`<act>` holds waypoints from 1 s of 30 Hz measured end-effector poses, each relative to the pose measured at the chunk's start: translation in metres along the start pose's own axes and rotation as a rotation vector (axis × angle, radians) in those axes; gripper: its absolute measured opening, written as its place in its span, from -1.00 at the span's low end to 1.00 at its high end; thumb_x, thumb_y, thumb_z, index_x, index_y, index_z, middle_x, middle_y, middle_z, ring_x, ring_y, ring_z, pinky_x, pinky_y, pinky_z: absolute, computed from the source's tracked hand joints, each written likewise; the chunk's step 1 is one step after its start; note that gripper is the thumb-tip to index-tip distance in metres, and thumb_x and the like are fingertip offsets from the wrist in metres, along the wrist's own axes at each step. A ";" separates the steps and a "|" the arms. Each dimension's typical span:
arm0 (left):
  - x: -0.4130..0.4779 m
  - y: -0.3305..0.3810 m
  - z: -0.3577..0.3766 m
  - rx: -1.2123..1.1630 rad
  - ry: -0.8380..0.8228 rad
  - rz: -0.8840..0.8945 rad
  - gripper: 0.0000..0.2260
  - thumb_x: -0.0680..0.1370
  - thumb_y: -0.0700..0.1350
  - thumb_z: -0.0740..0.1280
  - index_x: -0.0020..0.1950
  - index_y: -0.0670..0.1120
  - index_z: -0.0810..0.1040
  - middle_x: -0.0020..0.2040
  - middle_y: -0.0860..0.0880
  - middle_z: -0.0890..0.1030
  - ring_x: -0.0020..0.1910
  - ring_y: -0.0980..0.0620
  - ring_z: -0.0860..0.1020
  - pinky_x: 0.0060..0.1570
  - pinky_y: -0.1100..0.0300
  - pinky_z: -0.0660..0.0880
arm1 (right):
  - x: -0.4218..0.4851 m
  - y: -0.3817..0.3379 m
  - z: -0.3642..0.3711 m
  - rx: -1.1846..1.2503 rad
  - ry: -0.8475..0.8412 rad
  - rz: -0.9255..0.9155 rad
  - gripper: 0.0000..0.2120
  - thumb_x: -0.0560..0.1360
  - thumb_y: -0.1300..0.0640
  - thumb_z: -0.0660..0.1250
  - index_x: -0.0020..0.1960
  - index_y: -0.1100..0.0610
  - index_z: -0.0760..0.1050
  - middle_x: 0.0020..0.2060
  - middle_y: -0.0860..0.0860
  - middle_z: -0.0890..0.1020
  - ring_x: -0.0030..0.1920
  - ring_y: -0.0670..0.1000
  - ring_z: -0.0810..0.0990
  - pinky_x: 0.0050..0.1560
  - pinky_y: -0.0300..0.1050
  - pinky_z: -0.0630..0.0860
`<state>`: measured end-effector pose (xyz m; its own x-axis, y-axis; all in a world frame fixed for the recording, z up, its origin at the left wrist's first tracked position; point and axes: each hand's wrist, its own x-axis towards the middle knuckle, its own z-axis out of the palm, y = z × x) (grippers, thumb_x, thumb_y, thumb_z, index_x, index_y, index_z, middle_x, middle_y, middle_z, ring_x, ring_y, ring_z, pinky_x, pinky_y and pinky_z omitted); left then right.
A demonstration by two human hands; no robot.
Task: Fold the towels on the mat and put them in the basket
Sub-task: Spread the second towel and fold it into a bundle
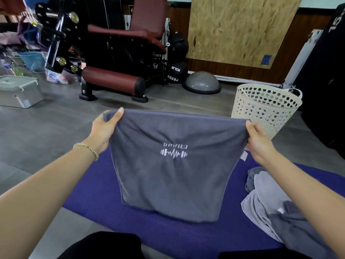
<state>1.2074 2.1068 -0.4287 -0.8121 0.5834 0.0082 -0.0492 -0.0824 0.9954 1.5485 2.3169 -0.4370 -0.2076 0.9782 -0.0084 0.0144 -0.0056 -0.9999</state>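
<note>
Dark grey towel [168, 174] with white logo, purple ribbed mat [104, 208], cream heart-perforated basket [265, 107].

towel [168, 174] over mat [97, 199] ctr; pile [276, 208] on mat rt; basket [265, 107] behind, prob. off mat.

Mirrored "CHARS" on towel [168, 180], "10LB" on ball [177, 70]

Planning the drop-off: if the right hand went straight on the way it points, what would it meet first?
Likely the cream basket beyond the right hand, which grips the grey towel; depth is unclear, so it could pass beside it.
</note>
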 end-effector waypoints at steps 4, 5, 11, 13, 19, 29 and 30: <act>0.023 0.029 0.013 0.001 -0.036 0.152 -0.70 0.36 0.17 0.49 -0.08 0.00 0.60 -0.04 -0.02 0.66 0.00 0.01 0.62 0.01 0.11 0.56 | 0.010 -0.027 -0.004 0.051 0.062 -0.075 -0.78 0.63 0.00 0.16 -0.17 0.00 0.40 -0.16 -0.10 0.51 -0.12 -0.10 0.45 -0.11 -0.17 0.41; 0.026 0.032 0.014 0.016 -0.063 0.164 -0.65 0.34 0.19 0.50 -0.05 -0.02 0.61 -0.02 -0.04 0.67 0.02 0.00 0.63 0.04 0.10 0.56 | 0.010 -0.026 -0.005 0.061 0.060 -0.079 -0.80 0.63 0.02 0.15 -0.14 0.01 0.42 -0.10 -0.11 0.54 -0.08 -0.11 0.48 -0.06 -0.18 0.45; 0.024 -0.046 0.020 0.255 -0.166 -0.006 -0.86 0.48 0.05 0.43 -0.11 0.00 0.60 -0.09 0.03 0.66 -0.03 0.06 0.61 -0.06 0.22 0.50 | 0.010 0.066 -0.016 -0.020 0.121 0.083 -0.78 0.61 0.06 0.22 -0.21 0.05 0.45 -0.17 0.01 0.57 -0.04 0.04 0.51 -0.13 -0.07 0.49; 0.019 -0.098 0.012 0.373 -0.199 -0.137 -0.82 0.48 0.06 0.41 -0.06 -0.03 0.62 -0.09 0.03 0.65 -0.03 0.06 0.60 -0.11 0.25 0.49 | 0.004 0.115 -0.017 -0.129 0.121 0.181 -0.77 0.60 0.05 0.24 -0.22 0.05 0.46 -0.17 0.06 0.57 -0.05 0.08 0.51 -0.18 -0.06 0.48; -0.002 -0.228 -0.017 0.582 -0.335 -0.535 -0.80 0.48 0.02 0.43 -0.03 -0.10 0.67 -0.08 -0.06 0.70 -0.08 0.02 0.64 -0.12 0.21 0.52 | -0.028 0.240 -0.029 -0.352 -0.025 0.427 -0.75 0.60 0.04 0.23 -0.18 0.16 0.47 -0.22 0.12 0.55 -0.24 0.03 0.50 -0.30 -0.10 0.41; 0.039 -0.338 -0.011 0.756 -0.286 -0.519 -0.91 0.53 -0.10 0.39 -0.01 -0.08 0.64 -0.05 -0.02 0.66 -0.09 0.07 0.58 -0.07 0.26 0.49 | 0.018 0.343 -0.020 -0.525 -0.077 0.564 -0.86 0.59 0.15 0.24 -0.13 0.04 0.49 -0.09 0.19 0.63 -0.21 0.08 0.58 -0.15 -0.01 0.54; 0.049 -0.346 -0.009 0.767 -0.246 -0.528 -0.86 0.54 -0.08 0.38 0.04 -0.10 0.62 0.00 -0.06 0.65 -0.07 0.03 0.57 -0.03 0.19 0.50 | 0.030 0.350 -0.020 -0.567 -0.078 0.561 -0.84 0.60 0.18 0.23 -0.15 0.05 0.47 -0.07 0.20 0.64 -0.24 0.08 0.58 -0.21 -0.08 0.49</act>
<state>1.1795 2.1564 -0.7731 -0.6454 0.5544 -0.5256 0.0911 0.7390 0.6675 1.5669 2.3485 -0.7872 -0.0897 0.8431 -0.5302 0.6274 -0.3656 -0.6875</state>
